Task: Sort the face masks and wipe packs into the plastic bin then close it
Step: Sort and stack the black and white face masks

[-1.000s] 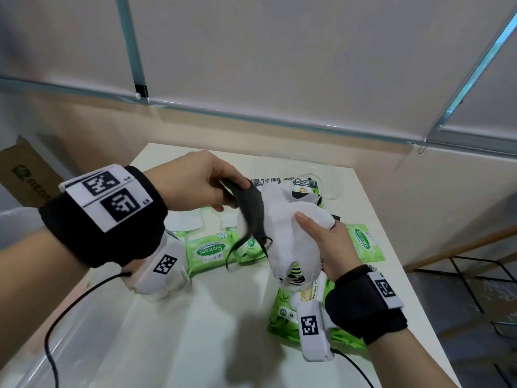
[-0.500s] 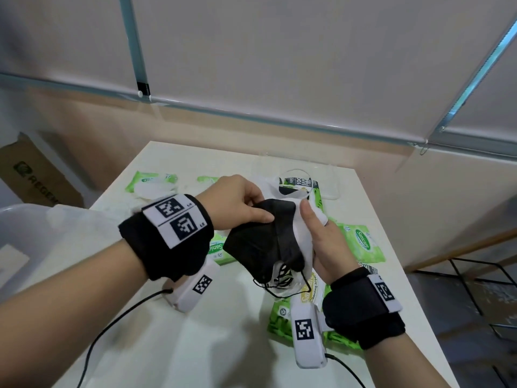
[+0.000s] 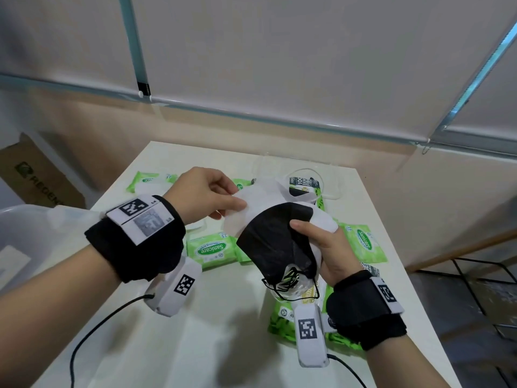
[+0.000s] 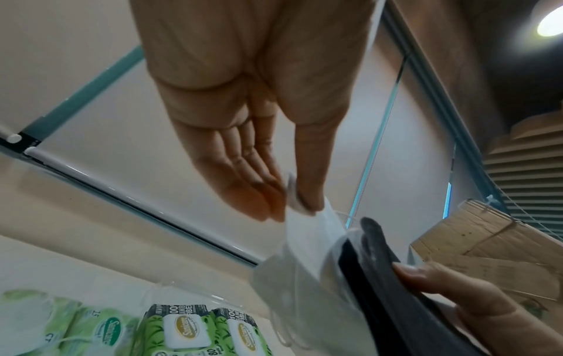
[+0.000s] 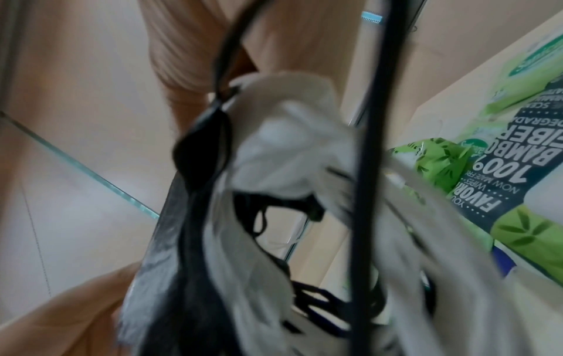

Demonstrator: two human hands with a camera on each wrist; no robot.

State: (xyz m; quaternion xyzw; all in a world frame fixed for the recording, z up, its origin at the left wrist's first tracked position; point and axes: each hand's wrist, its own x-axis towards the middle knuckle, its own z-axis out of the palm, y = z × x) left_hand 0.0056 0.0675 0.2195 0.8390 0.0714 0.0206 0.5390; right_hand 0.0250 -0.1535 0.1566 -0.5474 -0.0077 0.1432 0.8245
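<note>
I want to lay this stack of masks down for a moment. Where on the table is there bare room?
Bare: the near-left tabletop, before the Sanicare wipe pack, and the far-left corner. Crowded: middle and right, where wipe packs overlap under the right hand.

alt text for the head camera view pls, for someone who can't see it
Above a white table, the right hand grips a bunch of face masks with a black fabric face mask in front, while the left hand pinches a white face mask at the bunch's edge. Green wipe packs lie beneath.
</note>
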